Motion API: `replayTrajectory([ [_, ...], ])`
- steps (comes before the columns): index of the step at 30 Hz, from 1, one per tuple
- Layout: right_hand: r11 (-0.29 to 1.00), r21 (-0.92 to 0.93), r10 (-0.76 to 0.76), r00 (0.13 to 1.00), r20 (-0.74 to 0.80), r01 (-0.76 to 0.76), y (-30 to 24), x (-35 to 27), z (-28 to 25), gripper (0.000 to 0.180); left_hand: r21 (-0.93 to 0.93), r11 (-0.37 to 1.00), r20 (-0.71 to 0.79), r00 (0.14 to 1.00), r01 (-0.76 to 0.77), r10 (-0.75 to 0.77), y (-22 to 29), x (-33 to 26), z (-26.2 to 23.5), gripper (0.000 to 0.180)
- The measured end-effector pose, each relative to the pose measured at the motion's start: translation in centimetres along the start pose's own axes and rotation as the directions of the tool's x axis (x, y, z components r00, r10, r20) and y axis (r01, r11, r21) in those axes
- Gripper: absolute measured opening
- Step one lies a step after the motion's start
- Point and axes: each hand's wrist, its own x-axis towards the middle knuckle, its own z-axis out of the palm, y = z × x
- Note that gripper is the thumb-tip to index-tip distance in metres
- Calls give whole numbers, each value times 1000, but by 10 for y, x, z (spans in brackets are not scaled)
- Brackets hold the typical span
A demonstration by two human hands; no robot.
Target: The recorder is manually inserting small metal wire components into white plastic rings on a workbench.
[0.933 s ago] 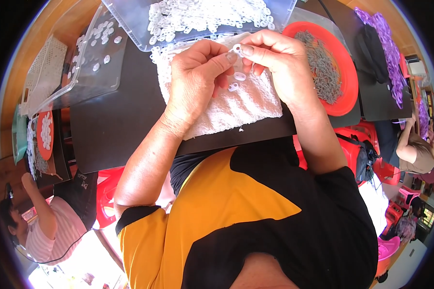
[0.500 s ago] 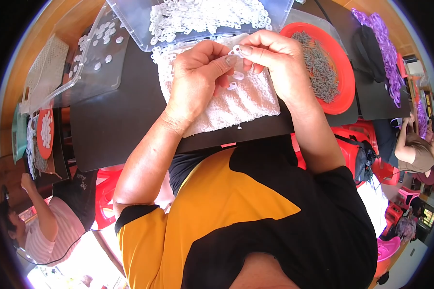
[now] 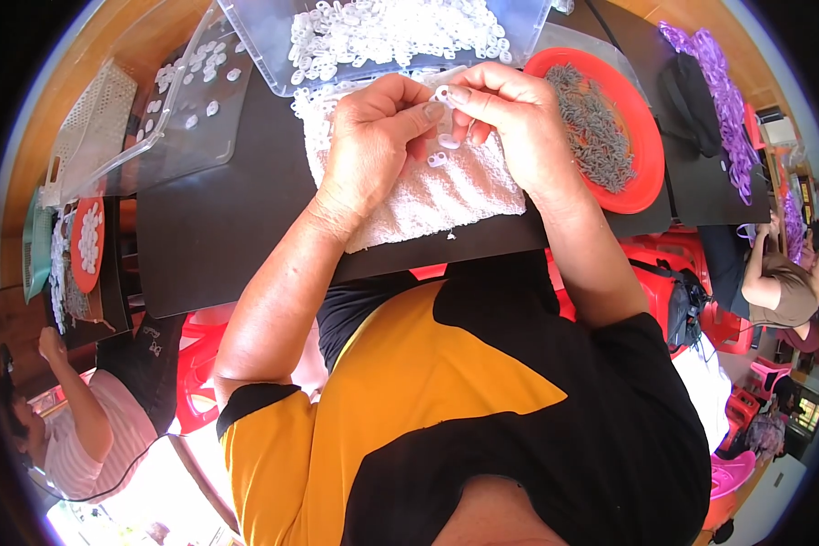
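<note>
A small white plastic piece with holes [image 3: 442, 93] is pinched between my two hands, above a folded white towel [image 3: 428, 214]. My left hand [image 3: 369, 136] has thumb and fingers closed on its left side. The fingertips of my right hand [image 3: 519, 118] close on the same piece from the right. Just below the fingers, more white pieces show, among them a two-holed piece [image 3: 438, 159]; whether they hang or lie on the towel I cannot tell. Beyond my hands stands a clear plastic bin [image 3: 259, 50] heaped with similar white pieces [image 3: 391, 36].
A red plate [image 3: 651, 173] of small grey screw-like parts [image 3: 596, 127] sits right of my hands. Left is a clear tray [image 3: 232, 118] with scattered white pieces. Purple strips [image 3: 733, 109] lie far right. Other people sit at both sides; the dark table's edge [image 3: 246, 289] is before me.
The view has shifted slightly. Both hands stay at the same place over the towel, still pinching the small white piece, with only a slight turn of the fingers.
</note>
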Motion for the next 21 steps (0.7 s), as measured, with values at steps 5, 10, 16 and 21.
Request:
replayTrajectory([
  [5,1000,5,0,999,-34,0,-3,-1,2,13,-13,1000,-7,1000,-6,6,2,-1,1,12],
  [10,987,-123,-109,994,-33,104,-6,-3,-2,9,24,999,-3,1000,-28,28,3,-2,4,13],
  [16,885,-440,-184,983,-29,152,-12,-30,-18,8,41,998,48,998,-52,50,-5,2,0,8],
  [21,509,-804,-379,919,112,308,-10,-86,-38,8,101,992,3,998,-69,70,2,1,-5,8],
])
